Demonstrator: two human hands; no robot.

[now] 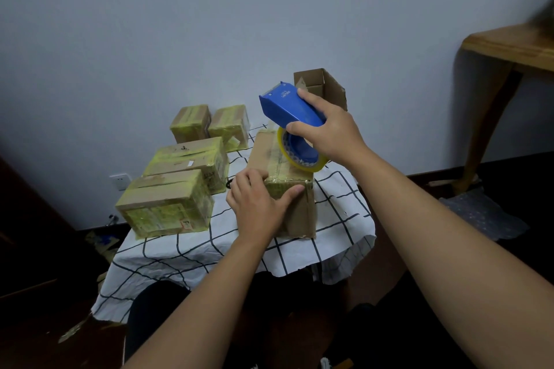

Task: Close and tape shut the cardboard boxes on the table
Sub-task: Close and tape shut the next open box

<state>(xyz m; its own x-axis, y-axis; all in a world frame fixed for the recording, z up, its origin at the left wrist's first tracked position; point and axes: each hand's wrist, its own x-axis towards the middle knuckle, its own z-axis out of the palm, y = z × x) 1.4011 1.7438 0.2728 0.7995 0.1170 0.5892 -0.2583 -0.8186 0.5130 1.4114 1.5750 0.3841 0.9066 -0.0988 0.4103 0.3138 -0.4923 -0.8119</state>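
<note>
A brown cardboard box (271, 156) stands closed at the middle of the checked tablecloth (338, 207). My left hand (257, 204) lies over its near top corner, the thumb pressing yellowish tape down on the front face. My right hand (326, 129) grips a blue tape dispenser (287, 108) with a yellow-edged tape roll (299, 156), its roll touching the box top. Several taped boxes (168, 204) lie to the left. An open box (323, 87) stands at the back right.
The table is small, and the cloth hangs over its edges. A wooden table (509, 48) with a slanted leg stands at the right. Bubble wrap (482, 216) lies on the dark floor. A wall socket (120, 181) sits low at the left.
</note>
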